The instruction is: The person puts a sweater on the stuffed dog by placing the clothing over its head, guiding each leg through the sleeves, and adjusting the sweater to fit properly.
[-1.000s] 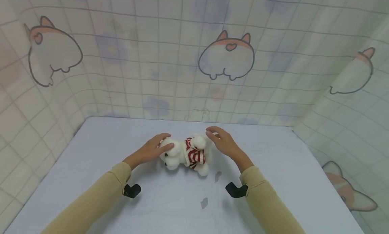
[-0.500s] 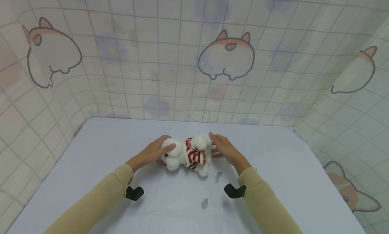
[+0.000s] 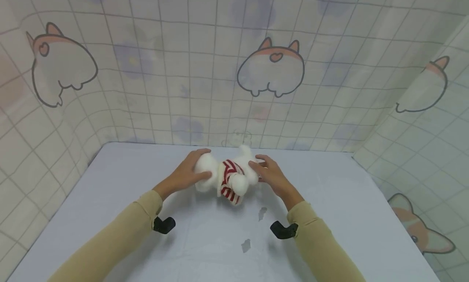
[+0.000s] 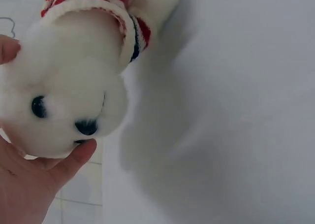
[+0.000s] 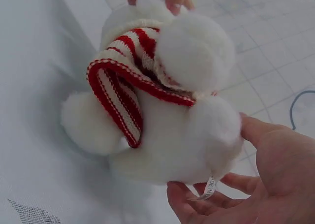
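Observation:
A white plush toy (image 3: 208, 172) in a red-and-white striped knit sweater (image 3: 230, 192) lies sideways between my hands in the head view. My left hand (image 3: 186, 172) grips its head from the left; in the left wrist view, one fingertip (image 4: 87, 147) presses just below the dark nose (image 4: 87, 126). The rump is held by my right hand (image 3: 274, 178), whose fingers curl round it from beneath in the right wrist view. A small white tag (image 5: 210, 188) hangs from the toy among those fingers. From the head view, the toy's face is hidden.
A white-covered table (image 3: 322, 217) lies under both arms, with two small grey patches (image 3: 246, 245) near its middle. A checked curtain (image 3: 198, 70) printed with corgis surrounds the back and sides. Black wrist camera mounts (image 3: 283, 230) jut out below each sleeve.
The right hand has come in from the right and taken hold of the toy's rump. Between the hands, the toy has rolled, turning its face away from the head camera.

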`<move>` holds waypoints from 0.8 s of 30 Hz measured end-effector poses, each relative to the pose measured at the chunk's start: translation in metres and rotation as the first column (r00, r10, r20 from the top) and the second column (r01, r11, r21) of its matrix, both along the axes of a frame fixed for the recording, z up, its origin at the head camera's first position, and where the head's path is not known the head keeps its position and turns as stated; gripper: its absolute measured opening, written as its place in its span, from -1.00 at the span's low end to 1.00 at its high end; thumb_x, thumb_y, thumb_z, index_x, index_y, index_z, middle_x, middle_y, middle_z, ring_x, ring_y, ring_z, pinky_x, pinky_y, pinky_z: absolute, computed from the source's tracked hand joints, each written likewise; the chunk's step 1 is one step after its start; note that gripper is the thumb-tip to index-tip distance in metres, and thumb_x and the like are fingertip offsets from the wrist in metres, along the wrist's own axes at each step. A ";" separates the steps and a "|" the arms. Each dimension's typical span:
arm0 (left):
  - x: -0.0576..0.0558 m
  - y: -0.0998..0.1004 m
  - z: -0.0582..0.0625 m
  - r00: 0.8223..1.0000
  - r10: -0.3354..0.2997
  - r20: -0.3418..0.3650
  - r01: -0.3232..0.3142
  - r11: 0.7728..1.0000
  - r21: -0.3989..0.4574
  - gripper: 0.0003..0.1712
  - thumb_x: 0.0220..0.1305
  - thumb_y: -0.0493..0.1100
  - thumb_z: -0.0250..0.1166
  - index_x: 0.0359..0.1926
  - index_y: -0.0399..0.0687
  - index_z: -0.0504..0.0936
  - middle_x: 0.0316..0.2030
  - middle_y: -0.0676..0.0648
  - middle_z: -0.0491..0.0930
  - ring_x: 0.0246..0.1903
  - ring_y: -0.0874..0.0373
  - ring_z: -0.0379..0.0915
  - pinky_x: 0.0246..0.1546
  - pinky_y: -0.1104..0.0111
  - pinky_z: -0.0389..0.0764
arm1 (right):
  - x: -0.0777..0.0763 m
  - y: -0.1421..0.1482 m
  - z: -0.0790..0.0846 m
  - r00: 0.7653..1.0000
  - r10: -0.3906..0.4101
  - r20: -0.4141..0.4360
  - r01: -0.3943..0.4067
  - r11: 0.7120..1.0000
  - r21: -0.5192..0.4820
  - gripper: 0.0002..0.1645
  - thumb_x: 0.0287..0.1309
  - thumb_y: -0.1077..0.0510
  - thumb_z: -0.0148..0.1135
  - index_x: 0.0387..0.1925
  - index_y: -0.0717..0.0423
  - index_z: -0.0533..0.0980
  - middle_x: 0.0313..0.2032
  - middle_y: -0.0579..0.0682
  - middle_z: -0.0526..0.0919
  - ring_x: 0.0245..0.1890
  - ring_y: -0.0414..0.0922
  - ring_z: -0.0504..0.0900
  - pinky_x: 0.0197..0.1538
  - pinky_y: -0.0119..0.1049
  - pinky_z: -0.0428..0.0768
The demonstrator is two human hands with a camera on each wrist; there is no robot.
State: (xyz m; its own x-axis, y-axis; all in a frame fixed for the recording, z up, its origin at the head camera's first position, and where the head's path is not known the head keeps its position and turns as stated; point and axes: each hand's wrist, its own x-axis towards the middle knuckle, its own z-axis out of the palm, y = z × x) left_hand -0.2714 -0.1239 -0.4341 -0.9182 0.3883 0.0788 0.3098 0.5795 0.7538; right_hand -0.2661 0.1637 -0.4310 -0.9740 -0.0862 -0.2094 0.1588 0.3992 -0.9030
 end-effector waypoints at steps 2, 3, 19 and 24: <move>-0.002 0.001 0.004 0.999 -0.016 -0.040 0.015 1.000 -0.011 -0.10 0.16 0.02 0.35 0.45 0.12 0.11 0.40 -0.19 0.14 0.32 -0.21 0.19 0.14 -0.23 0.41 | 0.000 0.001 0.000 1.000 -0.004 0.000 0.004 1.000 0.009 -0.20 0.25 -0.18 0.19 0.40 0.01 0.20 0.26 0.20 0.37 0.18 0.10 0.49 0.13 -0.08 0.57; -0.003 0.001 0.007 0.998 -0.025 -0.058 0.024 1.000 -0.019 -0.09 0.15 0.00 0.36 0.45 0.12 0.11 0.40 -0.17 0.14 0.32 -0.19 0.20 0.14 -0.21 0.41 | 0.000 0.001 0.000 1.000 -0.006 0.001 0.006 1.000 0.014 -0.18 0.23 -0.17 0.21 0.41 0.01 0.19 0.26 0.19 0.37 0.18 0.09 0.48 0.15 -0.07 0.55; -0.010 0.029 0.055 0.872 -0.324 -0.367 0.180 0.909 -0.376 -0.21 -0.16 -0.31 0.40 0.17 0.17 0.38 0.37 -0.04 0.19 0.33 -0.04 0.19 0.11 0.02 0.52 | 0.002 0.011 -0.020 0.996 0.030 -0.080 -0.028 0.999 0.032 -0.26 0.08 -0.05 0.39 0.30 -0.14 0.36 0.16 0.10 0.53 0.12 0.04 0.53 0.13 -0.06 0.52; -0.004 0.045 0.063 0.754 -0.462 -0.466 0.226 0.850 -0.476 -0.24 -0.07 -0.30 0.40 0.21 0.16 0.42 0.37 -0.11 0.23 0.35 -0.08 0.22 0.23 -0.02 0.43 | 0.003 0.006 -0.026 0.979 0.133 -0.157 -0.132 0.991 0.013 -0.34 0.10 0.08 0.39 0.26 -0.07 0.41 0.16 0.11 0.55 0.10 0.05 0.58 0.13 -0.06 0.56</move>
State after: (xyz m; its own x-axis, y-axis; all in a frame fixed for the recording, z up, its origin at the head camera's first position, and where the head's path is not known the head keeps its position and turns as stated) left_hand -0.2756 -0.0786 -0.3715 -0.5558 0.7745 0.3021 0.8296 0.5402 0.1413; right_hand -0.2626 0.1702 -0.4572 -0.9748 -0.2163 -0.0549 -0.0395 0.4095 -0.9115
